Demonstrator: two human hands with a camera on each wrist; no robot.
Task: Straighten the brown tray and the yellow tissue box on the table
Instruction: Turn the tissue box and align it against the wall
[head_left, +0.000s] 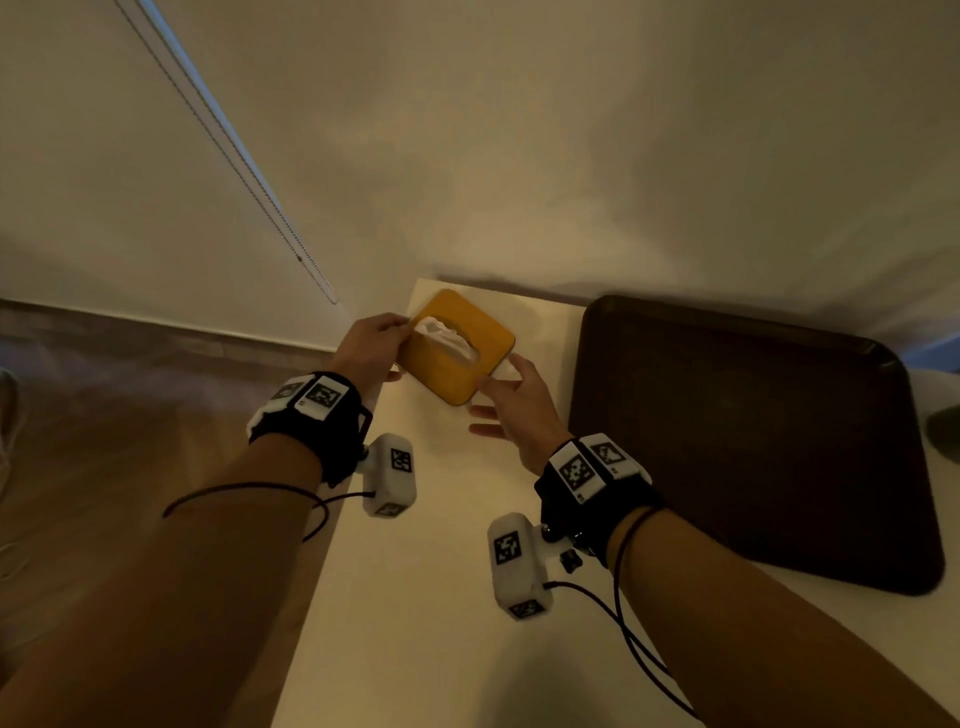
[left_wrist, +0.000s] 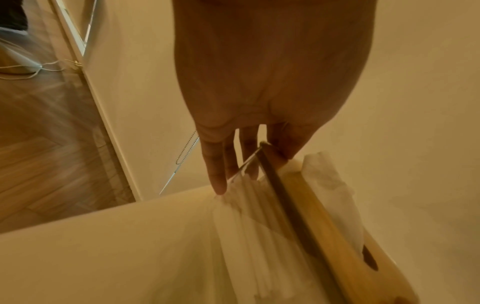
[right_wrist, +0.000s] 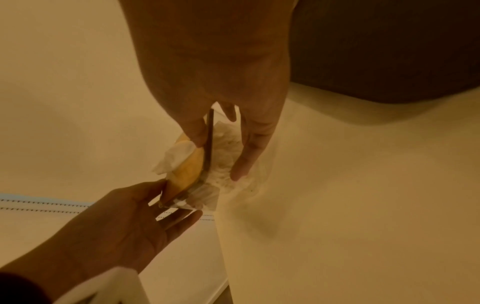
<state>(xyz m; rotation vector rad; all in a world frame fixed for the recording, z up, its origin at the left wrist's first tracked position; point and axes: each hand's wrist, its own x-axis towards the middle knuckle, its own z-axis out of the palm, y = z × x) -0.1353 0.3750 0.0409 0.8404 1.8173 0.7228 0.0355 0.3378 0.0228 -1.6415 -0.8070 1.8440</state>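
Yellow tissue box (head_left: 457, 347), skewed at the white table (head_left: 415, 597) far-left corner: left hand (head_left: 370, 347) pinches its left edge, right hand (head_left: 519, 410) pinches the near-right corner. Brown tray (head_left: 753, 441) flat, well right.

White table (head_left: 415, 597) with brown tray (head_left: 753, 441), yellow tissue box (head_left: 457, 353).

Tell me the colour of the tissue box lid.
Mustard yellow, with white tissue poking from its slot; the tissue box lid shows best in the head view.
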